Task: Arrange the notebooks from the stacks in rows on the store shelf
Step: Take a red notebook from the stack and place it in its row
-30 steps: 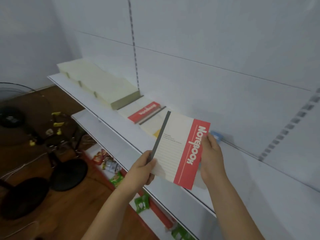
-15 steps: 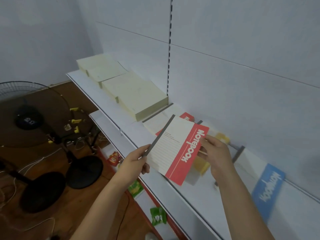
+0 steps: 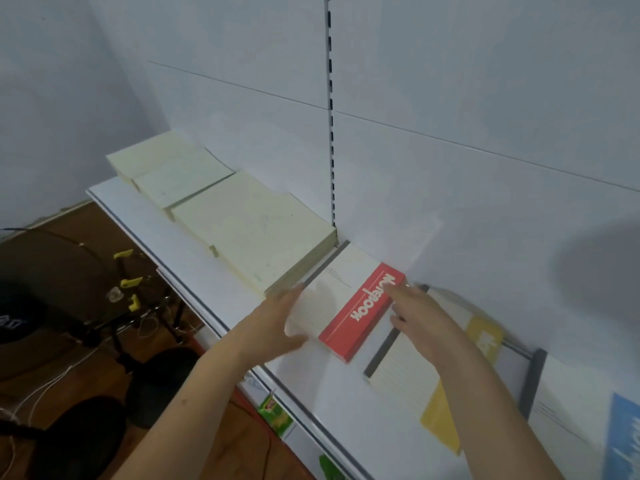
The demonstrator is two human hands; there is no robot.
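A red-banded notebook lies flat on the white store shelf, on top of a thin red-edged stack, right beside the cream stacks. My left hand touches its dark spine edge with straight fingers, thumb along the near edge. With fingers stretched out, my right hand rests on the red band's right side. To the right lie a yellow-banded notebook and a blue-banded one, side by side in a row.
A slotted upright rail runs up the white back panel. Below the shelf's front edge a lower shelf holds snack packets. Black fan bases and cables stand on the wooden floor at left.
The red notebook went from held in the air to lying flat on the shelf beside the cream stacks. Both hands have loosened from gripping it to touching it with straight fingers.
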